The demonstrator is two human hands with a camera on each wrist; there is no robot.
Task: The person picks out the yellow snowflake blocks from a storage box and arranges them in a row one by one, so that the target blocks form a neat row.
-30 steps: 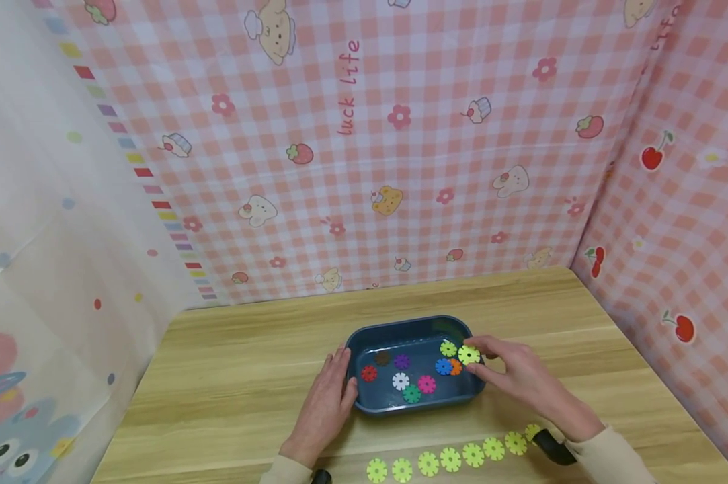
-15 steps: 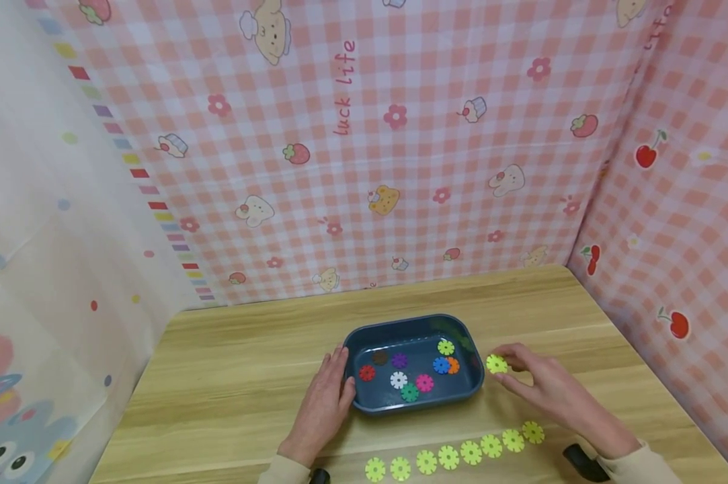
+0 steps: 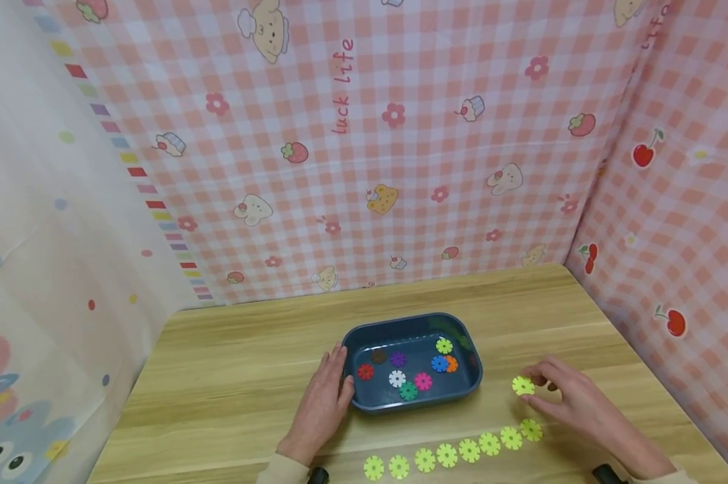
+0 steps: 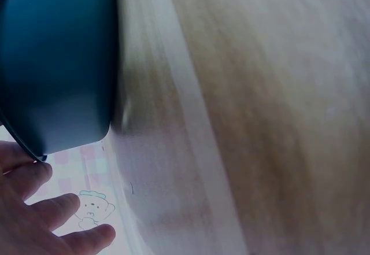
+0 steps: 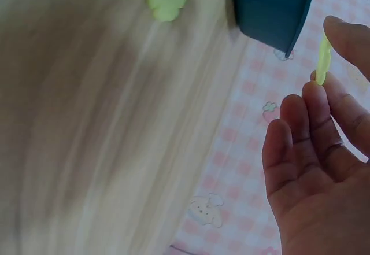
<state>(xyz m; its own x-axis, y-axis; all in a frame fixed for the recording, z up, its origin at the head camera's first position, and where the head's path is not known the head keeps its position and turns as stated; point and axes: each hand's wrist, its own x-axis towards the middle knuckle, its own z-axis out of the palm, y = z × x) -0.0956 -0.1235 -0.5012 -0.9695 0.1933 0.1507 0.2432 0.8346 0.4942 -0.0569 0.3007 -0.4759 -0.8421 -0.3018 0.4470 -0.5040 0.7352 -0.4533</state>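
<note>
Between thumb and fingertips my right hand (image 3: 572,396) pinches a yellow-green notched plastic disc (image 3: 523,386), held right of the dark blue tray (image 3: 364,408). In the right wrist view that disc (image 5: 323,61) appears edge-on. My left hand (image 3: 321,407) rests against the tray's left side, fingers extended along its rim. Inside the tray lie several discs in other colours, among them a red disc (image 3: 366,372), a white disc (image 3: 397,378) and a pink disc (image 3: 423,381). One yellow-green disc (image 3: 444,345) lies there too, near the back right.
In front of the tray, a row of several yellow-green discs (image 3: 446,455) runs across the wooden table (image 3: 236,376). Its right end, a yellow-green disc (image 3: 530,430), lies just below my right hand. A pink checked cloth (image 3: 315,222) hangs behind the table.
My right hand has carried the pinched yellow-green disc from above the tray's right rim out to the right and toward me. My left hand stays at the tray.
</note>
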